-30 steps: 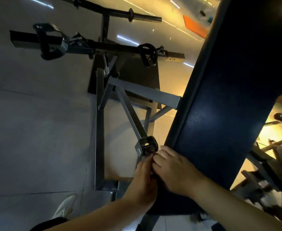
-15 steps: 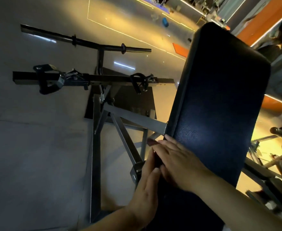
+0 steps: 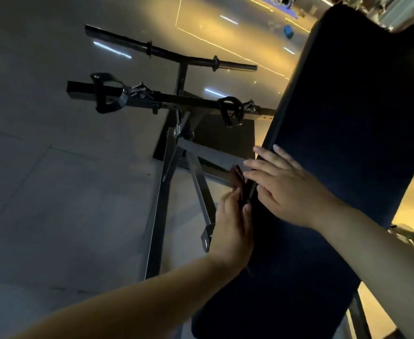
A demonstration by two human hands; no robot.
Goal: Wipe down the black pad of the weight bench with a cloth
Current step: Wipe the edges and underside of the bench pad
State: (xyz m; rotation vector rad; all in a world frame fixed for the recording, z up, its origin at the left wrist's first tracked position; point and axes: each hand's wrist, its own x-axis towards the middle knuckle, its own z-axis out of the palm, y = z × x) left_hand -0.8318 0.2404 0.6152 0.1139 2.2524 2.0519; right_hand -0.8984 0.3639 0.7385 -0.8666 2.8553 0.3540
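The long black pad [image 3: 343, 143] of the weight bench runs from bottom centre to top right. My right hand [image 3: 284, 189] lies flat over the pad's left edge, fingers straight and spread. My left hand [image 3: 233, 228] presses against the pad's left side just below, fingers straight. A small dark brownish cloth [image 3: 239, 181] shows between the two hands at the pad's edge; it is dim, and how it is held is unclear.
The bench's grey steel frame [image 3: 157, 216] stands on the tiled floor to the left. A black crossbar with two hooks [image 3: 166, 100] and a bar [image 3: 176, 56] lie beyond it. More gym equipment [image 3: 411, 238] shows at the right edge.
Both hands have slid up along the pad's left edge, and my right fingers have spread out. The view has tilted up, showing more of the pad's top.
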